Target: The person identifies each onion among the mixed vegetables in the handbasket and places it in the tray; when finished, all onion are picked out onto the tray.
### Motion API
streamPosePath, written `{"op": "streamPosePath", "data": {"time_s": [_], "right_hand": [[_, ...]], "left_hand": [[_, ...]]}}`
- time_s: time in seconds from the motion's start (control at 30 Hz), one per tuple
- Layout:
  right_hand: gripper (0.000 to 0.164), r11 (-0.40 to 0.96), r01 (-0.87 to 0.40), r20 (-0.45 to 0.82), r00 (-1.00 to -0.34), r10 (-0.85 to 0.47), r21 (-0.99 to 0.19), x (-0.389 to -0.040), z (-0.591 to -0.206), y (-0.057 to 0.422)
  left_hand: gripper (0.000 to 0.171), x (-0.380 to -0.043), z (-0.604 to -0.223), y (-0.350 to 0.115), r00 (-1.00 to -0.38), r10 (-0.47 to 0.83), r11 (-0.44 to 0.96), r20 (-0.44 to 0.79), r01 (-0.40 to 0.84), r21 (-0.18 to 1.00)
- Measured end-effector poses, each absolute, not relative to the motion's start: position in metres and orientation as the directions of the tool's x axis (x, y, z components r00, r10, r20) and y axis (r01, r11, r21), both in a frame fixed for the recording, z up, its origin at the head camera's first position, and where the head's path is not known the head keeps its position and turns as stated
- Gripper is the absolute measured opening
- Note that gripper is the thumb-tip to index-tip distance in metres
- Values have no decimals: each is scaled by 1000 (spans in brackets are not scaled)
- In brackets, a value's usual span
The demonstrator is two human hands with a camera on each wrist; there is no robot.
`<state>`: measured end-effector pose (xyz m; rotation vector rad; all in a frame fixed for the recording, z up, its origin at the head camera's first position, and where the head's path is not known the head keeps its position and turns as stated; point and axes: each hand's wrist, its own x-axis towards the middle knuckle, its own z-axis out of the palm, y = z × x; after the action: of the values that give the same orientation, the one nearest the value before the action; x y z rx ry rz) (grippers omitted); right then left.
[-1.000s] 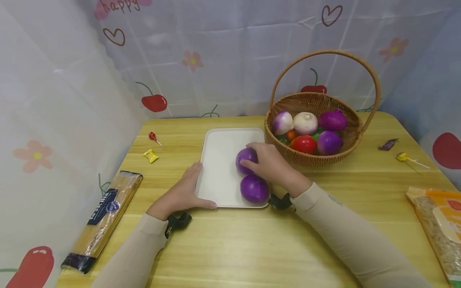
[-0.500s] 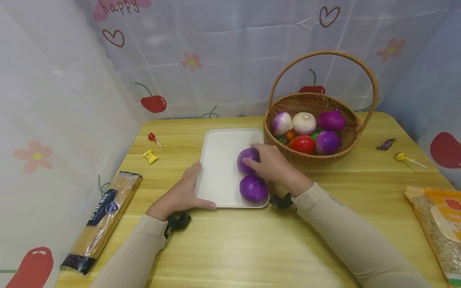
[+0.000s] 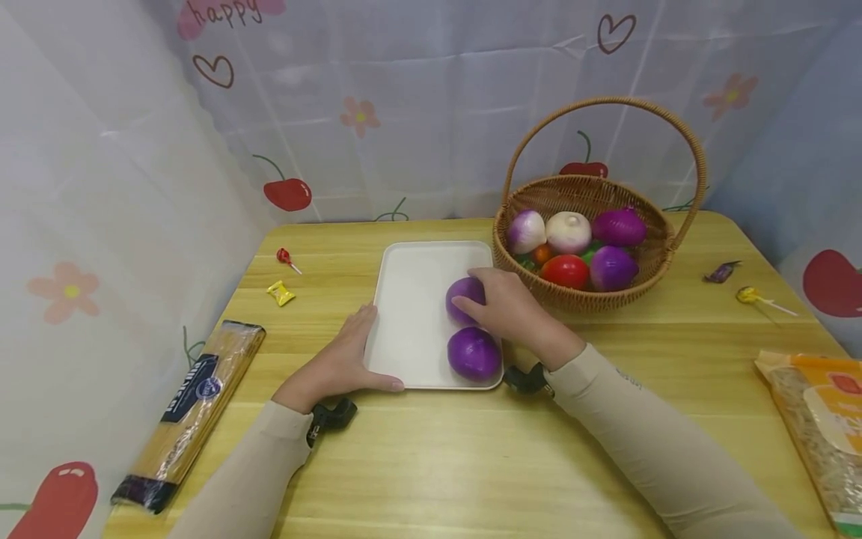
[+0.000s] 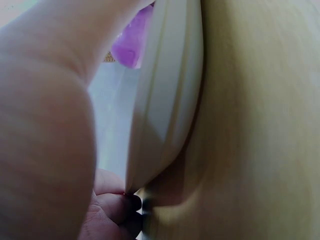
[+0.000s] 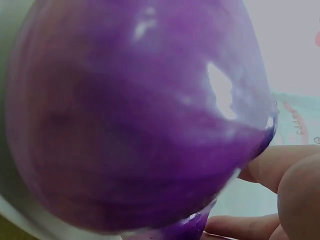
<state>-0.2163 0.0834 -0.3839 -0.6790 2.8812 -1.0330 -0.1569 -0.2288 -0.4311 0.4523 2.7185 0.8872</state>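
Note:
A white rectangular tray (image 3: 411,337) lies on the wooden table, two purple onions along its right side. My right hand (image 3: 515,307) holds the farther purple onion (image 3: 461,301), thumb on its near left side and fingers over its far side. Just in front of it sits the nearer purple onion (image 3: 474,355), which fills much of the right wrist view. At the tray's front left corner rests my left hand (image 3: 337,359), fingers along the left edge and thumb stretched along the front edge. In the left wrist view its fingertips (image 4: 117,205) are right at the tray's rim.
A handled wicker basket (image 3: 586,301) of onions, a tomato and other vegetables stands at the back right. Noodles in a packet (image 3: 191,412) lie left, a red lollipop (image 3: 286,258) and yellow candy (image 3: 280,293) behind. Right are a purple candy (image 3: 722,272), yellow lollipop (image 3: 757,297) and orange-topped bag (image 3: 818,419).
The farther onion has shifted slightly to the right on the tray, with my right hand still around it. My left hand stays at the tray's corner.

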Motion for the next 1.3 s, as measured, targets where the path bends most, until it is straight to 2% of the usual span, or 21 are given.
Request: {"op": "streamPosePath", "data": {"time_s": [0.8, 1.3], "right_hand": [[57, 660, -433, 232, -898, -373, -614, -209, -370, 82], [55, 619, -477, 271, -875, -401, -624, -212, -352, 83]], "left_hand": [[154, -157, -431, -229, -920, 363, 774, -144, 213, 596], [153, -156, -431, -226, -927, 349, 774, -139, 201, 601]]}}
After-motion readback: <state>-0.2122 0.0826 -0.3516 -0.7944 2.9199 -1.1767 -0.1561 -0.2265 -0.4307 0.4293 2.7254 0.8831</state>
